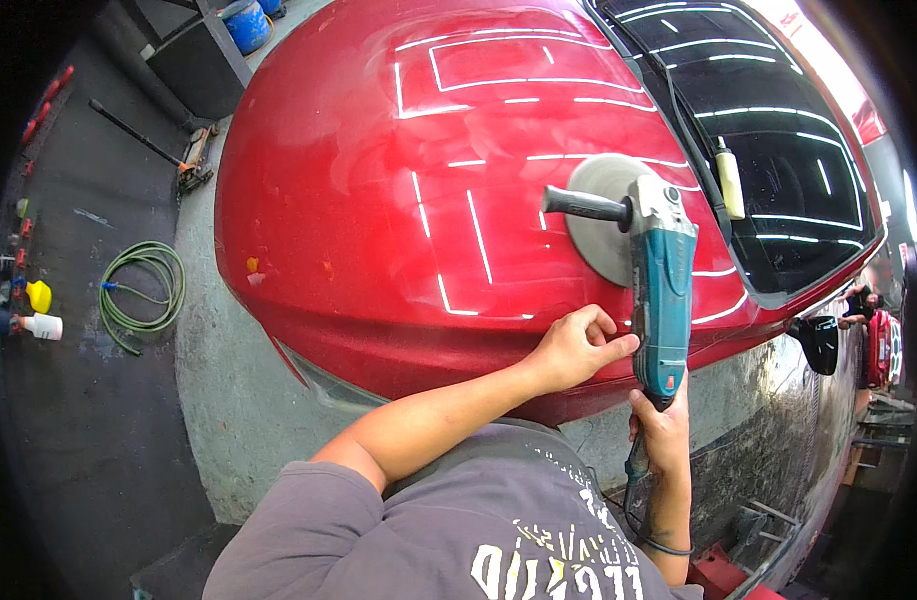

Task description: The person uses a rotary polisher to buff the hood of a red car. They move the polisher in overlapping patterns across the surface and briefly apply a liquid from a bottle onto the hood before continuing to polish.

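Clearly, the right hand (663,430) has its grip wrapped around the rear end of a teal polisher (662,290), just where the cord (633,490) leaves it. The left hand (578,350) is clamped on nothing that shows: its fingers curl loosely, the thumb apart from them and just beside the polisher's body; whether it touches, I cannot tell. The polisher's side handle (583,204) is free of both hands. Its round, pale pad (593,220) is over the red hood (328,200), toward the rear edge by the windshield (778,150); contact is hidden.

Progress looks partial. Bright reflections cross much of the hood, yet cloudy smears and small marks remain toward its front edge, so some surface seems left to do; which parts are finished cannot be told. Farther out, a cream bottle (729,180) is at the windshield's lower edge, and a green hose (177,290) is coiled beyond the front.
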Demonstrator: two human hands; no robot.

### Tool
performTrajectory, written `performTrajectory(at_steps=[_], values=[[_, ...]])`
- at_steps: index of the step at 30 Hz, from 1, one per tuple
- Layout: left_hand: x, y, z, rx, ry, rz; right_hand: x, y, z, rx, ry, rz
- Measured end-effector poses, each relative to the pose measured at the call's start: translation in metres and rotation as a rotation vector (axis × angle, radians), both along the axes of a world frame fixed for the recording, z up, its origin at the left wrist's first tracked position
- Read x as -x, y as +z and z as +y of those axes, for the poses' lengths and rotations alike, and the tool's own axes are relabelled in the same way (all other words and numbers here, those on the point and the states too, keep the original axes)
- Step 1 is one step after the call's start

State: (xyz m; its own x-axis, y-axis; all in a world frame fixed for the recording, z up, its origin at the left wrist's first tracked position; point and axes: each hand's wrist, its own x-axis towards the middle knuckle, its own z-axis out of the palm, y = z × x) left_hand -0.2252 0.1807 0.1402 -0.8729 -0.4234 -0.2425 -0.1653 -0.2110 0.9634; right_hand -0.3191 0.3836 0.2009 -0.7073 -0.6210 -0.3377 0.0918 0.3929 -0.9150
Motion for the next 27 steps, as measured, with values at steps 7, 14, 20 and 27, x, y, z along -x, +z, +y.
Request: performTrajectory(at_steps=[7, 14, 20, 27], values=[[-0.039, -0.012, -0.04, -0.835, 0.036, 0.48, -0.034, -0.012, -0.047, -0.038, 0.344, 0.11], [-0.106, -0.039, -0.081, -0.772, 0.396, 0.681, -0.086, 0.004, -0.127, -0.168, 0.668, 0.049], [-0.106, -0.048, -0.127, -0.806, 0.443, 0.885, -0.084, -0.024, -0.163, 0.044, 0.775, -0.007], [-0.029, -0.024, -0.105, -0.877, 0.172, 0.674, -0.034, -0.012, -0.1, 0.21, 0.551, -0.299]])
